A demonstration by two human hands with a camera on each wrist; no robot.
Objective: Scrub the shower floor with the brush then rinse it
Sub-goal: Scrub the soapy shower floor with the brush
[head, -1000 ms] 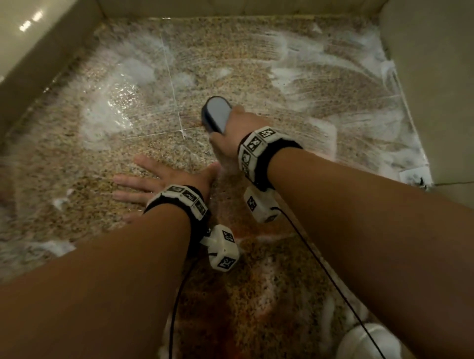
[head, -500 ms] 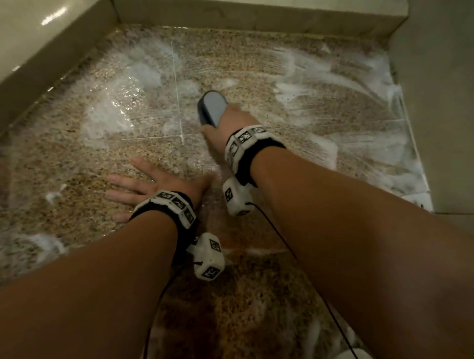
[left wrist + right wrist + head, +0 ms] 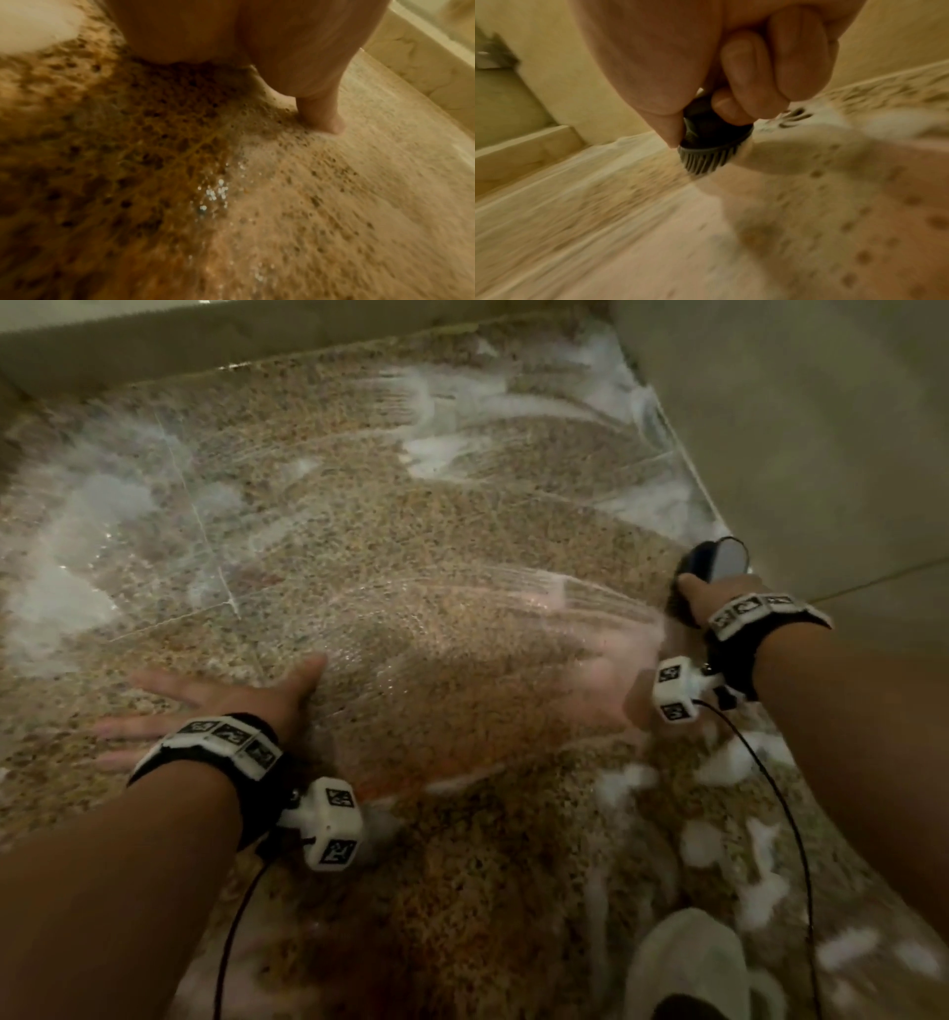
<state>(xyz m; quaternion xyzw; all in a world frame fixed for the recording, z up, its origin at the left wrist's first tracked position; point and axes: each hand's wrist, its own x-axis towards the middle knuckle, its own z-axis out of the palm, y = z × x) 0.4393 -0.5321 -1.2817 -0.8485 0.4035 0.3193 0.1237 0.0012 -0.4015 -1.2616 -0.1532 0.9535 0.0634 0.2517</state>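
One brush (image 3: 716, 562) is in play, at the far right of the floor (image 3: 462, 546), close beside the right wall (image 3: 821, 428). The right hand (image 3: 719, 595) grips it, fingers (image 3: 741, 81) curled round the dark handle with the thumb down its side; in the right wrist view the ribbed grey head (image 3: 706, 160) points down at the floor amid foam (image 3: 795, 142), though blur hides whether the bristles touch.

The left hand (image 3: 215, 706) lies flat on the floor at the near left, fingers spread, thumb (image 3: 323, 113) out to the right and pressed to the wet stone. It holds nothing.

The floor is one speckled stone surface, wet, with white foam in streaks: a large patch at the far left, brush-swept bands at the far right, and scattered clumps at the near right. Two walls show, far and right. One pale shoe (image 3: 688, 963) stands at the near right edge. Each wrist wears one marked band with one white cube and a black cable.
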